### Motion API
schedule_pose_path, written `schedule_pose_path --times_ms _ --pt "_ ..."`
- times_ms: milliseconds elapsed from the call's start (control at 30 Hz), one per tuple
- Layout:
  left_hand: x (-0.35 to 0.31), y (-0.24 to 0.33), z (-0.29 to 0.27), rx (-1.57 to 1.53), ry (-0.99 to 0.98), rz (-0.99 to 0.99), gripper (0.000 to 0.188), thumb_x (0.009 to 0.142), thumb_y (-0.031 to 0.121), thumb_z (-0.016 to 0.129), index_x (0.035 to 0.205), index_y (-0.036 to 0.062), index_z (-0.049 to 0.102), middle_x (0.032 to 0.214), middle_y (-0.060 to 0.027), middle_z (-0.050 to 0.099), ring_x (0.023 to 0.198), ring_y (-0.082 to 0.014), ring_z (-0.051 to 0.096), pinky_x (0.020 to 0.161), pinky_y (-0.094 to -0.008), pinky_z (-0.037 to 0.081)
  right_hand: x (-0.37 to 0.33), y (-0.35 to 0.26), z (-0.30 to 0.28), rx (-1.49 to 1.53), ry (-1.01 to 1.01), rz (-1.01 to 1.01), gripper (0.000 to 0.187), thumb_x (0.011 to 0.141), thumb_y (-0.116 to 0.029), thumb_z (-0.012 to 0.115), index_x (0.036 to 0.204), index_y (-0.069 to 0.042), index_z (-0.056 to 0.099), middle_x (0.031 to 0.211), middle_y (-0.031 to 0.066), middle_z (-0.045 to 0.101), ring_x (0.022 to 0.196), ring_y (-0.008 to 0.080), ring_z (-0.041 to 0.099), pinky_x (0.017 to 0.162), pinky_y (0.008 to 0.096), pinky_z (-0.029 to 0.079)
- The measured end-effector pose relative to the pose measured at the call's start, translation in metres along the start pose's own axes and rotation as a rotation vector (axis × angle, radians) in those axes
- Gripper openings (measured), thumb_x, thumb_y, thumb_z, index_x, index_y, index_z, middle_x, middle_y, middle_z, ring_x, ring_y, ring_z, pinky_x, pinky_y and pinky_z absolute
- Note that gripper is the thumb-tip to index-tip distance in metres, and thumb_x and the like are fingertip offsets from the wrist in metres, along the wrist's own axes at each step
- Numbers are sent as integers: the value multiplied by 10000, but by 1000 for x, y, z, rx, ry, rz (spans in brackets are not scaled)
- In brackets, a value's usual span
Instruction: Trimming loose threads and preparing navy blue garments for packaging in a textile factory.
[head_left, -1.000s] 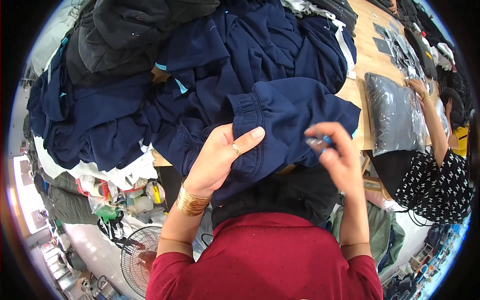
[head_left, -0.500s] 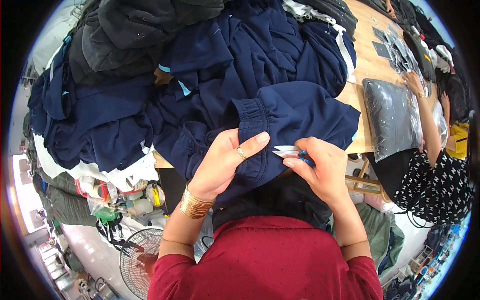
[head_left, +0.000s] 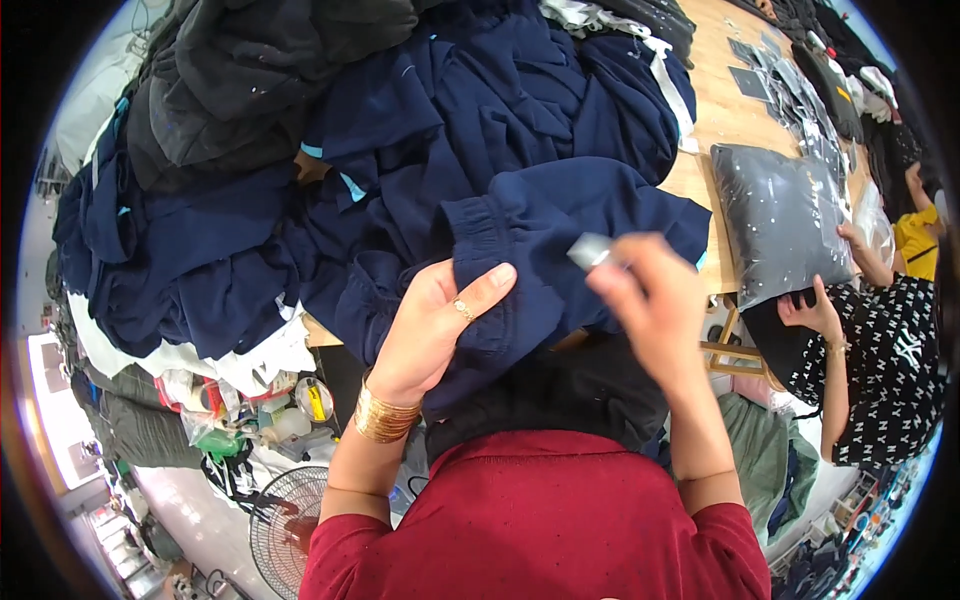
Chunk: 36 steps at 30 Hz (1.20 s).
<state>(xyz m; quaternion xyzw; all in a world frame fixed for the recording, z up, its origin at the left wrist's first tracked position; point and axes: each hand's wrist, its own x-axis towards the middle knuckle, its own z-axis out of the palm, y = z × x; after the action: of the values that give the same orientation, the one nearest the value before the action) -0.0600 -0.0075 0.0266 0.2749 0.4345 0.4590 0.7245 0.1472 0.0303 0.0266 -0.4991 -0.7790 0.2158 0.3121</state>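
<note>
A navy garment (head_left: 580, 205) with a gathered elastic band (head_left: 474, 228) lies at the table's near edge. My left hand (head_left: 425, 325) is closed on it by that band, thumb on top and fingers tucked underneath. To the right, over the garment, my right hand (head_left: 655, 305) grips thread snips (head_left: 590, 250). Motion smears this hand and the metal blades, which point left and stand a little away from the band. The blue handles seen earlier are hidden in my fingers.
Navy clothes (head_left: 480, 100) and black clothes (head_left: 250, 70) pile up beyond my hands. A bagged dark garment (head_left: 770, 225) lies right on the wooden table (head_left: 715, 60). A co-worker's hand (head_left: 815, 310) is beside it. A fan (head_left: 285, 530) stands at lower left.
My right hand and the snips have lifted upward, away from the elastic band. My left hand keeps its hold. The co-worker's arms have drawn back toward the bagged garment's near side.
</note>
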Motion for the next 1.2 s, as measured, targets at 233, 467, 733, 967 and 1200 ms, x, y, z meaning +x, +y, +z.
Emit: schedule_pose_path --times_ms 233,467,733,967,1200 --pt "3 -22 -6 373 116 316 502 855 79 583 1290 -55 369 1238 -118 497 1126 -162 479 981 -271 337 39 203 3 505 220 799 499 853 -61 514 1332 -51 375 849 62 580 616 106 555 493 230 456" --pt "5 -28 12 560 100 409 620 836 99 605 1335 -61 273 1266 -179 480 1160 -226 486 990 -293 341 46 248 10 -650 324 495 488 788 -176 628 1202 21 462 1077 259 538 1018 365 501 863 401 421" --pt "3 -51 32 1162 -290 320 515 829 174 595 1226 -57 360 1151 -284 489 1015 -424 517 859 -417 449 -20 4 31 605 -162 365 458 752 -152 668 1139 35 507 1003 198 623 961 196 596 825 301 457" --pt "11 7 48 1324 -108 710 615 670 0 633 1255 38 448 1174 -150 522 1168 -297 443 1004 -360 323 -29 0 -19 1028 -212 502 209 883 -153 561 927 49 588 794 -33 583 768 36 480 702 208 419" --pt "51 39 52 430 -351 98 329 802 88 558 1098 -57 561 974 -62 630 883 -127 588 799 -241 459 -31 25 -114 1113 101 578 306 771 -163 625 951 84 622 853 113 664 727 183 641 708 268 500"
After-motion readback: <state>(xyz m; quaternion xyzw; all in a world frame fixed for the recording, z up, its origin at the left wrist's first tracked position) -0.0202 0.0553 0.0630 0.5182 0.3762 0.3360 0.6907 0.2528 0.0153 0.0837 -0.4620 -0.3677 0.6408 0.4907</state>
